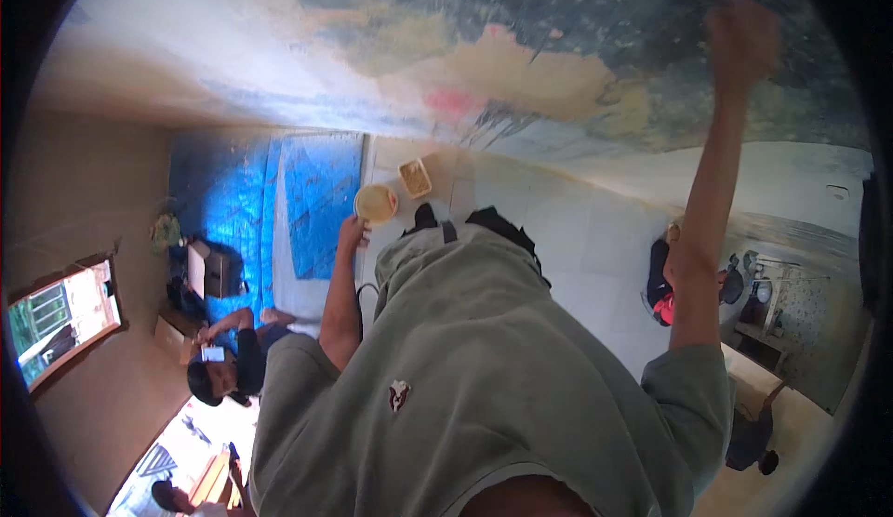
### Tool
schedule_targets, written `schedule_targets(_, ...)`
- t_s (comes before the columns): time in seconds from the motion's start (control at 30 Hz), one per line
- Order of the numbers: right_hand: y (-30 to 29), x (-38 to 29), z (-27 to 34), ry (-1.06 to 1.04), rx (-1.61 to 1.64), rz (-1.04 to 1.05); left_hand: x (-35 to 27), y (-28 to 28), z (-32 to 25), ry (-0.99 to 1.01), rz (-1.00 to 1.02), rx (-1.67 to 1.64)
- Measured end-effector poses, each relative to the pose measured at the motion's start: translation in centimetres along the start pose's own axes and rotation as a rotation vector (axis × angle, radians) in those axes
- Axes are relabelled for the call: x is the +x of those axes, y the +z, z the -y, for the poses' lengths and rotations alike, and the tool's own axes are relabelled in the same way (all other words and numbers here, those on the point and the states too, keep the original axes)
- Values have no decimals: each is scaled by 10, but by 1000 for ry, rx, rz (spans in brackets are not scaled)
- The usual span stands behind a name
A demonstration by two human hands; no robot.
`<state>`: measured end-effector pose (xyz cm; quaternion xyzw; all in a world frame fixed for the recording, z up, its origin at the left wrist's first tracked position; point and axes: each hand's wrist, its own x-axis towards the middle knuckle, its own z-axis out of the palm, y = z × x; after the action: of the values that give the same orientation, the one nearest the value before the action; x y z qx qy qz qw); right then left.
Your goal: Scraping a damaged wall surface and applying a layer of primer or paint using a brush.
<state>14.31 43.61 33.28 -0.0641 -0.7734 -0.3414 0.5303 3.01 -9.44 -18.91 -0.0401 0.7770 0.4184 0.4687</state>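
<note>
At the upper right, my right hand (744,39) is raised at arm's length against a painted wall (558,77). Motion blur hides its fingers, and I cannot tell whether it holds anything. Dark grey-blue paint surrounds it, with beige, yellowish and pink patches farther left. My left hand (354,232) is lowered beside my hip, its thumb at the rim of a round, pale yellow tub (377,203), which it appears to hold. Just beyond the tub, a rectangular plastic container (416,178) with grainy tan contents rests on the floor near my feet.
Blue sheeting (321,217) covers floor to the left, with an open cardboard box (208,269) on it. One person (244,363) sits at left; another (188,499) is at lower left. Two more people (663,287) (753,437) are at right, near a pale table (809,322).
</note>
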Motion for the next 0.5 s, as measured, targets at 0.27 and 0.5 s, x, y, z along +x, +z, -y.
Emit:
schedule_targets(0.27, -12, -41, -9, -186, -92, 47, -26, -6, 22, -94, -5, -26)
schedule_targets(0.5, -19, -35, 18, -238, -86, 150, -63, -13, 99, -378, 15, -23)
